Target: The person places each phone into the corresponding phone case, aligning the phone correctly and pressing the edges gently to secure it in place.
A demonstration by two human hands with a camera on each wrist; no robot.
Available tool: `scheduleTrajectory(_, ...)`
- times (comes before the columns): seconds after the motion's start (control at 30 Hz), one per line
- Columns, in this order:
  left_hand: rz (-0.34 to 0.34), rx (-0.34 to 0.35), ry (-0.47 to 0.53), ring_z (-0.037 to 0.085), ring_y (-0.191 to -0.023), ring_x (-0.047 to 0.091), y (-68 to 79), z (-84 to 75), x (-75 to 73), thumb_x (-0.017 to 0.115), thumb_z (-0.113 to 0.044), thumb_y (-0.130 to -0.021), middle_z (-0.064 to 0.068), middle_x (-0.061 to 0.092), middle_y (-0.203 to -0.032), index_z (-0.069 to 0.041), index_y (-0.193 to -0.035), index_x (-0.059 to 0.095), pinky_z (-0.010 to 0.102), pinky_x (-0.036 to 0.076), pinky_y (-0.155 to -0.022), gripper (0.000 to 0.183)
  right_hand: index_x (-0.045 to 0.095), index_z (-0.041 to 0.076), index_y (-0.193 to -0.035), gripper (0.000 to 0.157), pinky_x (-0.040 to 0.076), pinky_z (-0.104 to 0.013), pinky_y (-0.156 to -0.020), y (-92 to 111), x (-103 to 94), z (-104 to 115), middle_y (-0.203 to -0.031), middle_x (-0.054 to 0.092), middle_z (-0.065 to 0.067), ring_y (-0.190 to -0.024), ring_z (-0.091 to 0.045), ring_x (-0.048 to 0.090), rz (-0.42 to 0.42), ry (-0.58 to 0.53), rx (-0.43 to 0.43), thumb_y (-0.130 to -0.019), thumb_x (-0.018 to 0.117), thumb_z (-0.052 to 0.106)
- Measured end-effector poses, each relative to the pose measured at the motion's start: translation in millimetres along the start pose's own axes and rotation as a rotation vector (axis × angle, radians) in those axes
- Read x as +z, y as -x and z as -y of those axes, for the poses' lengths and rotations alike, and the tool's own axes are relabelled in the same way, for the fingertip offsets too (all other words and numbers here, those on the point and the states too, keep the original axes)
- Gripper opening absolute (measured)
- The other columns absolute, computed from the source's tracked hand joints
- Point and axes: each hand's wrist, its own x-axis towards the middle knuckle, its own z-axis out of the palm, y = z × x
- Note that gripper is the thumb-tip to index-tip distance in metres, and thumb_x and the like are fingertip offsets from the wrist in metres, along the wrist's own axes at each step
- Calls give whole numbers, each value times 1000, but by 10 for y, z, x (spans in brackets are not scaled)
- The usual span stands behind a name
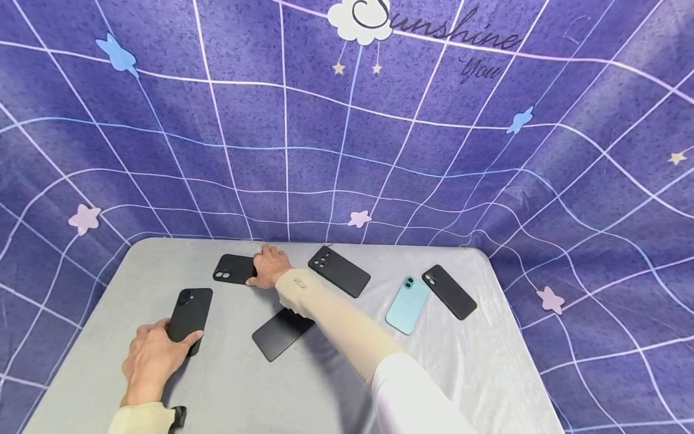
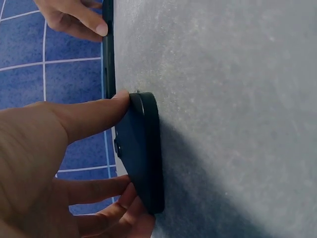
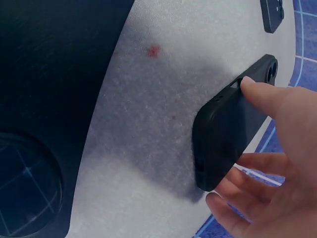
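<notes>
My left hand (image 1: 154, 355) grips a black phone (image 1: 191, 310) at the left of the table, thumb on one long edge and fingers on the other. In the left wrist view, the same phone (image 2: 141, 153) is tilted, its small camera bump facing the palm. My right hand (image 1: 271, 267) reaches across to the back and holds a black phone case (image 1: 234, 269) by its long edges. Camera holes and a side cutout show on that case (image 3: 233, 129) in the right wrist view. A dark phone (image 1: 276, 337) lies under my right forearm, partly hidden by it.
Right of my right hand lies a black case (image 1: 341, 273) with several camera holes. Further right are a light teal phone (image 1: 406, 305) and another black case (image 1: 450, 292). The pale cloth-covered table (image 1: 244, 398) ends at a purple grid curtain (image 1: 303, 163) behind.
</notes>
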Motion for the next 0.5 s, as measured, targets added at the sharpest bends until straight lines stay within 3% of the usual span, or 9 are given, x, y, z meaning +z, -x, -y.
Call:
scheduleTrajectory(0.33, -6, 8, 6, 67, -126, 42, -85, -26, -12, 80, -58, -91, 47, 38, -139, 7, -155, 37, 76, 45, -94, 101, 67, 22, -141, 63, 47, -30, -105, -22, 7, -46, -138, 55, 1, -126, -15, 53, -9, -34, 21, -96, 72, 66)
scheduleTrajectory(0.5, 5, 7, 7, 67, -122, 45, -100, 2, -28, 83, -55, -89, 48, 41, -134, 9, -153, 38, 74, 47, -90, 101, 70, 20, -134, 64, 49, -28, -101, -37, 39, -26, -131, 57, 0, -121, -14, 54, -37, -36, 13, -91, 76, 68)
